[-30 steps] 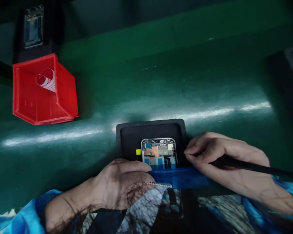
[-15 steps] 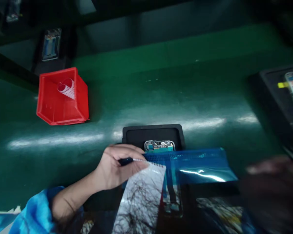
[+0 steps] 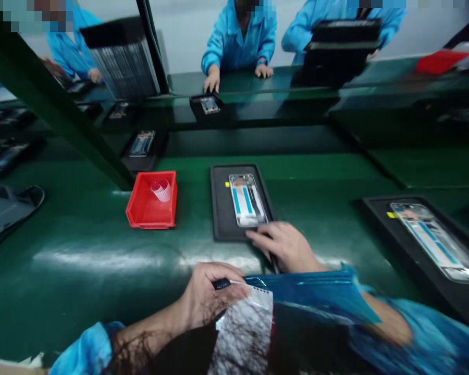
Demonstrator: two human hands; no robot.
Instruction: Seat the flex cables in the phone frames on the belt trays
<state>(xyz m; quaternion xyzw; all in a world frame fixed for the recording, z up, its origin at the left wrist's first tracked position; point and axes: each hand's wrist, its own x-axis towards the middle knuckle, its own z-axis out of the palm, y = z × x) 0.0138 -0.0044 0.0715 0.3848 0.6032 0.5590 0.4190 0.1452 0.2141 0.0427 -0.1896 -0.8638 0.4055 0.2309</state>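
Note:
My left hand (image 3: 214, 291) is closed in a pinch at the lower middle. It grips a white perforated sheet (image 3: 244, 325), patterned with dark branches, and a shiny blue plastic film (image 3: 308, 289) that stretches right across my right forearm. A short dark piece (image 3: 221, 284) pokes out between thumb and fingers. My right hand (image 3: 283, 242) reaches over the near right corner of a black tray (image 3: 223, 219), fingers at its rim. Under its palm shows a slender dark tool (image 3: 274, 264), partly hidden. On the tray lies an opened phone (image 3: 248, 200) with blue strips and a yellow tab.
A red bin (image 3: 150, 213) with a curled white sheet (image 3: 162, 190) stands left of the tray. Another black tray (image 3: 398, 245) bearing an opened phone (image 3: 433, 239) is at right. A green post (image 3: 82, 130) slants at left. Across the bench, people in blue work beside trays.
The view has tilted up, bringing people into sight. My right hand has come from the far right to the tray, which sits farther forward. My left hand keeps its grip.

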